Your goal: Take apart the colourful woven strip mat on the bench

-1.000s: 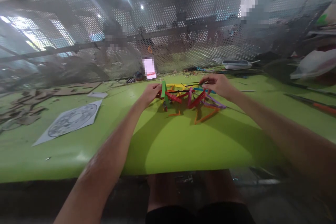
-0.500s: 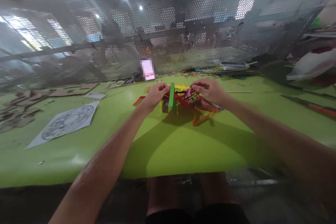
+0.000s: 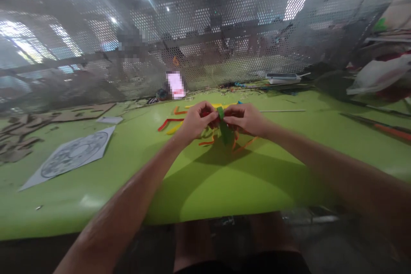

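Between my two hands a green strip (image 3: pixel 226 132), looking like paper or felt, hangs down over the table. My left hand (image 3: pixel 199 120) pinches its upper end from the left. From the right, my right hand (image 3: pixel 243 119) closes its fingers on the same top end. Under and around the hands lie several coloured strips: a red strip (image 3: pixel 169 123) and a yellow strip (image 3: pixel 175 128) on the left, an orange strip (image 3: pixel 245 144) in front of my right hand. Much of this pile is hidden behind my fingers.
A printed sheet with a ring pattern (image 3: pixel 77 152) lies on the green table (image 3: pixel 192 197), near torn cardboard pieces (image 3: pixel 19 137). A phone (image 3: pixel 176 84) leans on the perforated metal screen (image 3: pixel 208 43). A thin white stick (image 3: pixel 282 111) is to the right; a white tray (image 3: pixel 282 78) stands behind.
My right hand has moved left to meet my left hand at the green strip's top. The strip has turned and now hangs from both hands. The view has shifted slightly.
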`<state>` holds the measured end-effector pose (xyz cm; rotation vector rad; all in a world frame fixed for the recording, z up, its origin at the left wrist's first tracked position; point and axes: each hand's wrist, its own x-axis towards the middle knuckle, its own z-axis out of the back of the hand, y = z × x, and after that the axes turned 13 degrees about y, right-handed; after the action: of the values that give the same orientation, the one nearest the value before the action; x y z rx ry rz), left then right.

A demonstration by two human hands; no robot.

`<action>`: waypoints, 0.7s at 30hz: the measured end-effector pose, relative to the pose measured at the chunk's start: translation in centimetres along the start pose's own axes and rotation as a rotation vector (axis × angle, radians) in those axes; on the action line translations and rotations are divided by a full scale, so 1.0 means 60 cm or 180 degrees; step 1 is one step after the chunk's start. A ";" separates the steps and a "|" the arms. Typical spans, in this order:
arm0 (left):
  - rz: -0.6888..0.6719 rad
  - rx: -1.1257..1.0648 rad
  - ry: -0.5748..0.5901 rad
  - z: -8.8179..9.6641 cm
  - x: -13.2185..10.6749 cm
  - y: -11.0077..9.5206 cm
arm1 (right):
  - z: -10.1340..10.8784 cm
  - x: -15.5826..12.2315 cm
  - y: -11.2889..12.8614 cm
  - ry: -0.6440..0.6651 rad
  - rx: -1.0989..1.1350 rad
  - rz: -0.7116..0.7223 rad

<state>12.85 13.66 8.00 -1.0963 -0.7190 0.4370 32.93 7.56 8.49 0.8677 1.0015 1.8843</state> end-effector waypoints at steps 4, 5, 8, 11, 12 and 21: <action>0.0093 -0.0195 0.0063 0.004 0.001 0.003 | 0.005 0.004 -0.007 -0.0128 -0.0117 0.0044; 0.0119 -0.0202 0.0068 0.004 0.000 0.002 | 0.006 0.005 -0.008 -0.0131 -0.0130 0.0021; 0.0157 -0.0243 0.0008 0.006 -0.001 -0.001 | 0.015 0.006 -0.010 -0.0222 -0.0272 0.0014; 0.0147 -0.0314 -0.0173 0.011 0.000 0.000 | 0.027 0.006 -0.011 -0.0370 -0.0568 0.0052; 0.0145 -0.0323 -0.0227 0.014 0.001 0.001 | 0.031 0.005 -0.011 -0.0400 -0.0667 0.0039; 0.0074 -0.0154 -0.0575 0.033 0.008 0.024 | 0.039 0.010 -0.020 -0.0481 -0.0766 0.0117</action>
<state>11.83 15.83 7.39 -1.1207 -0.8803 0.5458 35.01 9.26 8.62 0.8745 0.6559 1.8921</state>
